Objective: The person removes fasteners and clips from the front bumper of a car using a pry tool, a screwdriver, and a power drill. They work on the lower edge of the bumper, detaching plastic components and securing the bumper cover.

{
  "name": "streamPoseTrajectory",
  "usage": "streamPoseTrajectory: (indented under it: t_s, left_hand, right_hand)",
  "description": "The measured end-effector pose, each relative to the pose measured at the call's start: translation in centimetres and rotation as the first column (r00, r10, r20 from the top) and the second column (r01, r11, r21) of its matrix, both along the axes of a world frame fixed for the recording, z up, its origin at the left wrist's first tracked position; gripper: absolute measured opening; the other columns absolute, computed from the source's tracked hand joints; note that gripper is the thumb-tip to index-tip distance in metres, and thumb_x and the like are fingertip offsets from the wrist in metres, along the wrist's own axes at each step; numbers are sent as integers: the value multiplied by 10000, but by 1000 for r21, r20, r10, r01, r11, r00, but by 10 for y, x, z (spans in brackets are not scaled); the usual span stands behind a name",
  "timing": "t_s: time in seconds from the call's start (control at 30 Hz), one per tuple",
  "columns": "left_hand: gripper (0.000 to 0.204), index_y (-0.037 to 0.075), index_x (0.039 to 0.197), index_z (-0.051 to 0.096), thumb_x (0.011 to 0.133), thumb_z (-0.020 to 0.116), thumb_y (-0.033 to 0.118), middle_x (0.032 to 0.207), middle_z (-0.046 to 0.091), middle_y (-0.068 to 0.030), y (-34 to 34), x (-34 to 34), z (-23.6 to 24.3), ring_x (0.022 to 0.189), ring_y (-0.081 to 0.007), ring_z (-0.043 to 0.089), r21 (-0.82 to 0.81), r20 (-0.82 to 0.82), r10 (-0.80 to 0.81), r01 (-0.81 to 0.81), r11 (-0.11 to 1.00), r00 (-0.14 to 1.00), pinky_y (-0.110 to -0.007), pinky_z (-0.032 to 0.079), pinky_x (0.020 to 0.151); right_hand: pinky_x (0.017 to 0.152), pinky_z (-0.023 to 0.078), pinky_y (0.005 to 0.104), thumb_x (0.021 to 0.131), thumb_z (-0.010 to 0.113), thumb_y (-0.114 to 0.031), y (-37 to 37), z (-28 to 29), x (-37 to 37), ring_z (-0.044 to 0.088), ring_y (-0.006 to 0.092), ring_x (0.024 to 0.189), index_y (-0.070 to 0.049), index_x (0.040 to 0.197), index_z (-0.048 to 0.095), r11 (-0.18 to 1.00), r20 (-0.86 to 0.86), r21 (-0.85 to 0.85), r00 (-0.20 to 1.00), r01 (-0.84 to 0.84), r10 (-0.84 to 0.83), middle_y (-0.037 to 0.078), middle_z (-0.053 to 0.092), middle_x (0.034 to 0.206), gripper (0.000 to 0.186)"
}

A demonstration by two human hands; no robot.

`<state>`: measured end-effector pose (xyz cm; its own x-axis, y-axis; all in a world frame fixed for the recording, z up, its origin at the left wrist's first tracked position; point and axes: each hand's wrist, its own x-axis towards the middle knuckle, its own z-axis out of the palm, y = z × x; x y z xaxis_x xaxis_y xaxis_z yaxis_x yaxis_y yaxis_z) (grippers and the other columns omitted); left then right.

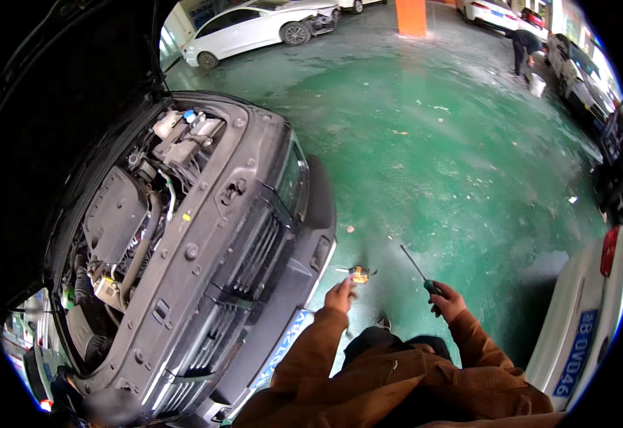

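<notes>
My right hand (pixel 448 302) is closed around the dark green handle of a screwdriver (pixel 415 264). Its long thin shaft points up and to the left, away from me. My left hand (pixel 338 295) is in front of the car's bumper, fingers curled together. At its fingertips shows a small orange-yellow thing (pixel 359 274) with thin parts sticking out on both sides. Whether the fingers hold it or it lies on the floor behind them, I cannot tell. To my left stands a dark car (pixel 254 171) with its hood raised and its engine (pixel 115 214) exposed.
A white car's rear end (pixel 575 314) is close on my right. Green floor (pixel 425 157) stretches ahead to an orange pillar (pixel 411 18). Far left is a white car (pixel 243 32) with a damaged front. At far right a person (pixel 523 50) bends beside a white bucket (pixel 537 85).
</notes>
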<state>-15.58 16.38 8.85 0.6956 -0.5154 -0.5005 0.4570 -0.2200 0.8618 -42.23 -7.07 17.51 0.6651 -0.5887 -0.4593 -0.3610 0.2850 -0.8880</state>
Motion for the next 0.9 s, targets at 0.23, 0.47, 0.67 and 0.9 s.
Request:
streamPoseTrajectory:
  t_s: [0.23, 0.47, 0.67, 0.9]
  left_hand:
    - [487, -12, 1193, 645, 1046, 545, 441, 1031, 743, -149, -170, 149, 185, 489, -69, 432, -301, -24, 48, -53, 952, 999, -242, 289, 448]
    - [387, -70, 1209, 611, 1044, 560, 277, 937, 721, -178, -244, 323, 214, 477, -119, 468, -564, -6, 365, -305, 768, 931, -254, 327, 451]
    - [362, -45, 1239, 613, 1065, 510, 255, 981, 714, -153, -261, 416, 224, 559, -113, 472, -601, -105, 569, -508, 617, 815, -256, 361, 508]
    - [383, -37, 1285, 578, 1080, 461, 265, 928, 664, -117, -271, 439, 243, 546, -112, 464, -597, -298, 551, -603, 529, 779, -261, 364, 538]
  right_hand:
    - [665, 534, 282, 949, 666, -74, -85, 149, 224, 620, 121, 734, -44, 1464, 509, 907, 104, -214, 915, -363, 390, 54, 659, 976, 539]
    - [824, 519, 314, 940, 657, -74, -173, 158, 422, 628, 197, 879, -43, 1460, 515, 667, 245, -582, 682, -465, 689, 116, 633, 1047, 540]
    - [864, 511, 369, 911, 654, -86, -220, 185, 561, 642, 296, 981, -65, 1410, 578, 512, 180, -663, 548, -546, 817, 178, 628, 1069, 505]
    - [781, 500, 396, 863, 650, -30, -223, 219, 623, 590, 321, 841, -70, 1369, 611, 258, 8, -828, 449, -498, 893, 169, 549, 990, 510]
